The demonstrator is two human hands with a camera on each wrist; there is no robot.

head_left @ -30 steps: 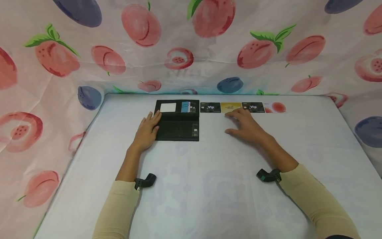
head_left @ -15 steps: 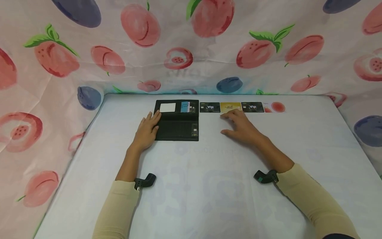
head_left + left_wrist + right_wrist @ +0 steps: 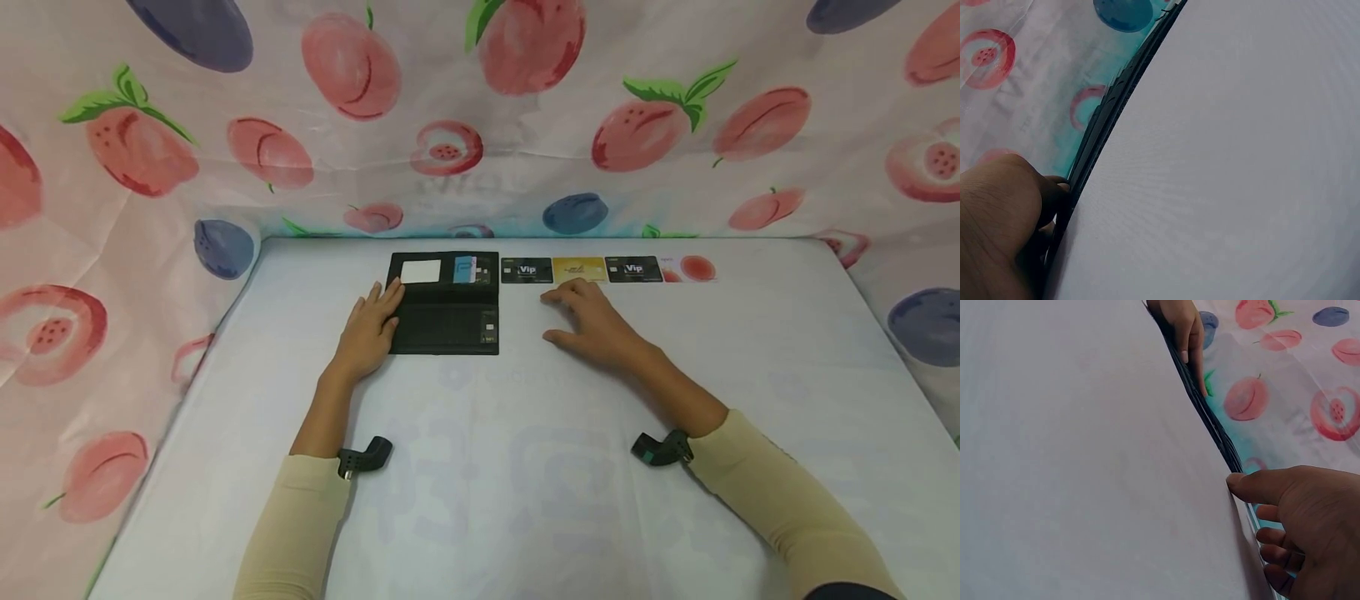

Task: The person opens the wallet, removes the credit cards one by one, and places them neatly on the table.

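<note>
A black card wallet (image 3: pixel 442 327) lies spread open on the white table. Its upper half holds a white card (image 3: pixel 422 271) and a blue card (image 3: pixel 464 269); a dark card (image 3: pixel 489 327) sits in the lower half. My left hand (image 3: pixel 363 335) rests along the wallet's left edge with fingers extended. Right of the wallet, a row runs from a black Vip card (image 3: pixel 527 270) through a gold card (image 3: pixel 578 268) and another black Vip card (image 3: pixel 633 269) to a white card with red circles (image 3: pixel 690 268). Just in front of that row is my right hand (image 3: pixel 596 327), thumb and fingers apart, holding nothing.
The white tabletop (image 3: pixel 480 483) extends in front of the wallet and cards. Behind it hangs a peach-printed cloth (image 3: pixel 525 125), which also covers the left and right sides. A small black wrist camera (image 3: pixel 365 457) sticks out from the left cuff.
My right hand has moved left and slightly toward me, from the gold card toward the wallet's right side, uncovering more of the card row. My left hand keeps its place.
</note>
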